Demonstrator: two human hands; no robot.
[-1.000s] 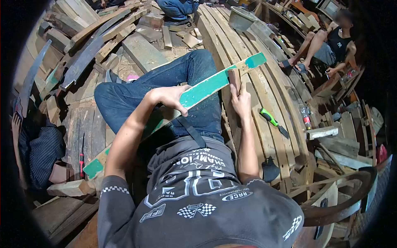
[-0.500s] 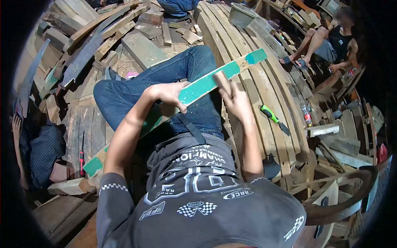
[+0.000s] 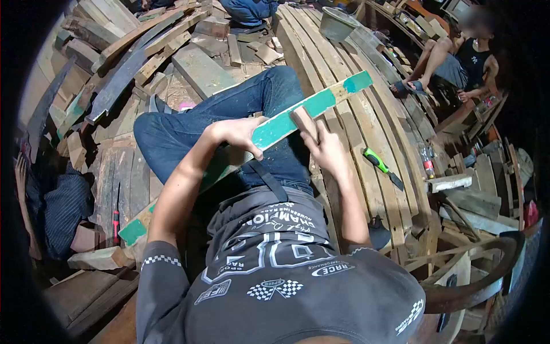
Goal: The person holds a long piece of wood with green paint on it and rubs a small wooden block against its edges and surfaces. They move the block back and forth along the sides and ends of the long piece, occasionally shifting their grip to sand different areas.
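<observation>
Across my lap lies a long wooden plank with patchy green paint on its upper face, slanting from lower left to upper right. My left hand is closed around its middle, thumb on the near edge. In my right hand is a small wooden block, tilted, with its end against the painted face. The underside of the block is hidden. To the right, a green-handled scraper with a dark blade rests on wooden slats.
A red-handled screwdriver stands at the left near a wood offcut. A grey bucket is at the back. Scrap boards lie ahead. Another person sits at the upper right. A curved wooden piece is at lower right.
The block in my right hand has shifted slightly down and left along the green face. My left hand keeps its hold on the plank. The whole view has moved a little.
</observation>
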